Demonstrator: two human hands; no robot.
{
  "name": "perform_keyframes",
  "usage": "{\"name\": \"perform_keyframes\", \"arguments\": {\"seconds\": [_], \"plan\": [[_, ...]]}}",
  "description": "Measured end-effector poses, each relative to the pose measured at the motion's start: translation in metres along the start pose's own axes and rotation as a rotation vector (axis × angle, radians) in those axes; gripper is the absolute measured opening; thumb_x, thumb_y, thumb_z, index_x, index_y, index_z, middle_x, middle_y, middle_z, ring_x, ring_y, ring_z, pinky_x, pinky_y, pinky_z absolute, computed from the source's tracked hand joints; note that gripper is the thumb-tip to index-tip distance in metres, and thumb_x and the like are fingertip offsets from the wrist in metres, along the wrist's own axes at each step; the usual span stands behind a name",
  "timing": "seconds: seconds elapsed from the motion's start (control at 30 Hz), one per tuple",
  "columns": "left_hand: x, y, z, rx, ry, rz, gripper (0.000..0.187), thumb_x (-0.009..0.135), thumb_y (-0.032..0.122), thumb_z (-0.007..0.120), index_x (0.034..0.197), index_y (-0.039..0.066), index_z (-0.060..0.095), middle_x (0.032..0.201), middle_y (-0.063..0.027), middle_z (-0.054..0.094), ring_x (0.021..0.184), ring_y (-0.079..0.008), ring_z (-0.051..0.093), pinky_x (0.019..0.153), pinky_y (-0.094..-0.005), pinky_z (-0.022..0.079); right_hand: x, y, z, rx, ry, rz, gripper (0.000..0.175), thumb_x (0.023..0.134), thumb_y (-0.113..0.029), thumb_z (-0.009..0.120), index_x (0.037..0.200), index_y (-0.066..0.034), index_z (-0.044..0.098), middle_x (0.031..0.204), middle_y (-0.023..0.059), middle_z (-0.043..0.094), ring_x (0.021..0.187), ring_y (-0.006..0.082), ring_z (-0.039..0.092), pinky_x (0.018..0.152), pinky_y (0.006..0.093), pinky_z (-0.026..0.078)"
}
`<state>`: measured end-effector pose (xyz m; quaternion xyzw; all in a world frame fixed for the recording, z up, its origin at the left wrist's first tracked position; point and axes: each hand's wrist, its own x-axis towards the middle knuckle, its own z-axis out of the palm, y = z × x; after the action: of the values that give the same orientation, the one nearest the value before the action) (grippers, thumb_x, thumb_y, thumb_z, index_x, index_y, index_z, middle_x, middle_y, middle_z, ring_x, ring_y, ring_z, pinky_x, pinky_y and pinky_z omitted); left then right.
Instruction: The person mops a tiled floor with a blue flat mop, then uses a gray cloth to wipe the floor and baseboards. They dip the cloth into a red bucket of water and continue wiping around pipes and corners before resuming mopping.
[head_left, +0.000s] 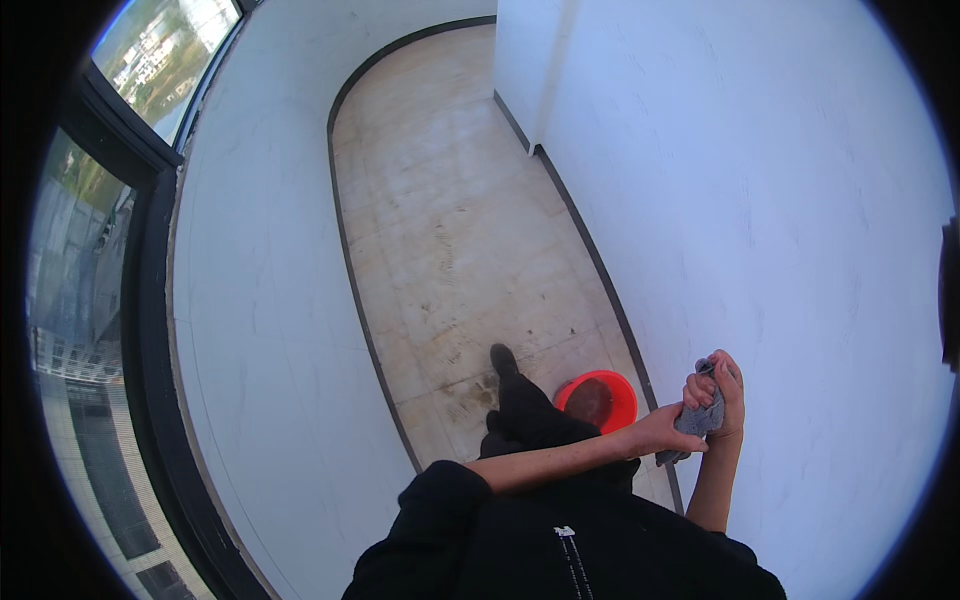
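A bunched grey cloth (699, 420) is between my two hands, in front of the white wall at the right. My left hand (666, 433) grips its lower part, with the thumb across it. My right hand (726, 394) is closed round the upper part, fingers curled over the fabric. Left of my hands and lower down, a red plastic bucket (620, 391) stands on the floor beside my leg, with dark, murky water (589, 401) in it.
The tiled floor (457, 187) bears dirt marks and a wet-looking stain near my shoe. White walls with dark skirting (577, 202) border it on both sides. A dark-framed window (150, 247) runs along the left. A wall corner juts out ahead at the right.
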<state>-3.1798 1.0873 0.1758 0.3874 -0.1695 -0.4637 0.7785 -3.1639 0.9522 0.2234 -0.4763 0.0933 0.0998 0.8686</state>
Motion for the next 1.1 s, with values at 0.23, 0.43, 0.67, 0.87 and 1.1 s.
{"name": "perform_keyframes", "arguments": {"seconds": [0.23,0.43,0.67,0.87,1.1], "plan": [[0.06,-0.02,-0.071,0.202,-0.004,-0.066,0.046,0.069,0.021,0.068,0.105,0.004,0.046,0.077,-0.0054,0.057,0.067,-0.0137,0.057,0.06,-0.0279,0.047,0.055,0.025,-0.017,-0.654,0.613,-0.048,0.019,0.09,-0.024,0.056,0.084,-0.0069,0.051,0.059,-0.0004,0.042,0.05,0.0069,0.04,0.046,0.0234,0.038],[0.107,-0.026,-0.167,0.488,0.066,0.067,0.054,0.067,0.027,0.07,0.106,0.0,0.045,0.092,-0.0192,0.061,0.086,-0.0356,0.059,0.074,-0.0408,0.046,0.158,0.071,-0.027,-1.35,0.741,-0.3,0.029,0.09,-0.025,0.054,0.104,0.0012,0.055,0.076,0.0063,0.056,0.065,0.0117,0.051,0.056,0.028,0.044],[0.084,0.127,-0.336,0.693,0.584,-0.071,0.059,0.066,0.026,0.07,0.113,0.004,0.043,0.092,-0.018,0.06,0.086,-0.0328,0.059,0.073,-0.0382,0.045,0.337,0.052,0.066,-1.596,0.644,-0.323,0.04,0.088,-0.029,0.057,0.116,-0.0003,0.054,0.085,0.0121,0.055,0.079,0.022,0.055,0.075,0.0359,0.045],[0.018,0.214,-0.495,0.723,1.105,0.307,0.063,0.068,0.026,0.068,0.12,0.0,0.045,0.106,-0.0188,0.053,0.097,-0.0227,0.054,0.078,-0.0336,0.046,0.504,0.12,0.167,-0.972,0.036,0.203,0.037,0.087,-0.033,0.057,0.109,-0.0032,0.056,0.086,0.0037,0.059,0.071,0.0133,0.058,0.063,0.0269,0.048],[-0.063,0.338,-0.621,0.363,1.008,0.344,0.044,0.083,0.028,0.06,0.118,0.002,0.052,0.102,-0.0073,0.055,0.096,-0.0164,0.053,0.081,-0.027,0.044,0.659,0.19,0.299,-0.31,-0.023,0.333,0.031,0.09,-0.031,0.052,0.104,-0.0039,0.055,0.092,0.0061,0.061,0.081,0.0159,0.06,0.068,0.0318,0.05]]}}
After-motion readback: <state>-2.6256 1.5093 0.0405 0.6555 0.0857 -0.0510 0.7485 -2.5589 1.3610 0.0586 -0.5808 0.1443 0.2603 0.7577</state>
